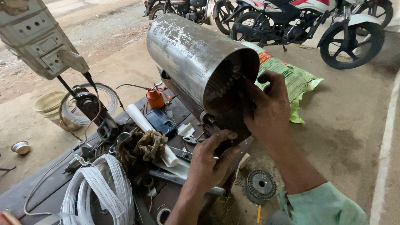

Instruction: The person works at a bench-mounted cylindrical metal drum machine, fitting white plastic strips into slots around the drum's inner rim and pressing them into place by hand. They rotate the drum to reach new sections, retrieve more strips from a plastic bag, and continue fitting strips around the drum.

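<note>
Both hands are working at the open near end of a steel cylinder (196, 54) lying tilted on the bench (50, 187), left hand (207, 160) below with fingers curled, right hand (268, 110) gripping its rim.

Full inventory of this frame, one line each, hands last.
Metal cylinder: 1, silver, lying on bench, open end toward camera.
Bench: 1, dark wood, lower left.
Wire coil: 1, white, bench front.
Oil can: 1, orange, bench back.
White tube: 1, bench middle.
Rag: 1, brown, over tube.
Socket board: 1, off-white, top left.
Bucket: 1, cream, on ground left.
Sack: 1, green, behind cylinder.
Motorcycles: at least 2, top.
Ribbed disc: 1, grey, on ground.
Left hand: below cylinder mouth.
Right hand: fingers at cylinder rim.
</note>
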